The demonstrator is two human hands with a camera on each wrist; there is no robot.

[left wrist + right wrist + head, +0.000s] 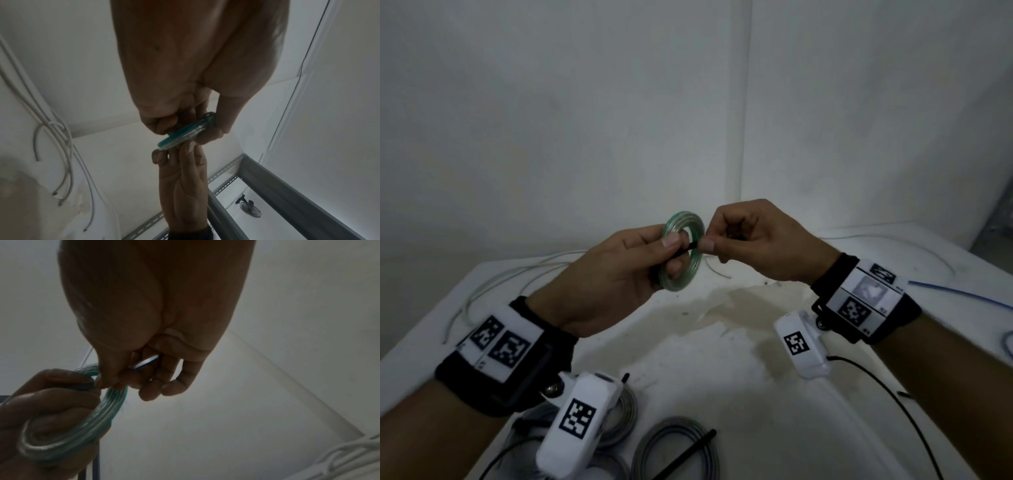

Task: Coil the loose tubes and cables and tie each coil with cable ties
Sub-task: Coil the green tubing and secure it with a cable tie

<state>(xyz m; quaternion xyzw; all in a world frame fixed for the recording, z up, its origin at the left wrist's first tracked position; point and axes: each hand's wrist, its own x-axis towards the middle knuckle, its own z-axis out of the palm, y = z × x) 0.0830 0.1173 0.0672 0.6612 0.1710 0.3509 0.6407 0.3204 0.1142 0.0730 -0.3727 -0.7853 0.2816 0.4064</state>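
Note:
A small coil of clear green tube [681, 253] [180, 134] [90, 423] is held up above the white table [722, 359]. My left hand [619, 274] [185, 81] [41, 410] grips the coil, with fingers through its middle and the thumb on top. A black cable tie [690, 247] [85, 385] crosses the coil's rim. My right hand [753, 240] [156, 321] [180, 178] pinches the tie's end between thumb and forefinger, right beside the left thumb. A pale band [145, 363] also shows among the curled right fingers; what it is I cannot tell.
Grey coiled cables [678, 445] with a black tie [685, 455] lie at the table's near edge. Loose white tubes [493, 291] [61, 154] sprawl on the left and back. A blue tube [959, 294] lies right. A black wire [893, 404] runs from the right wrist camera. Walls close in behind.

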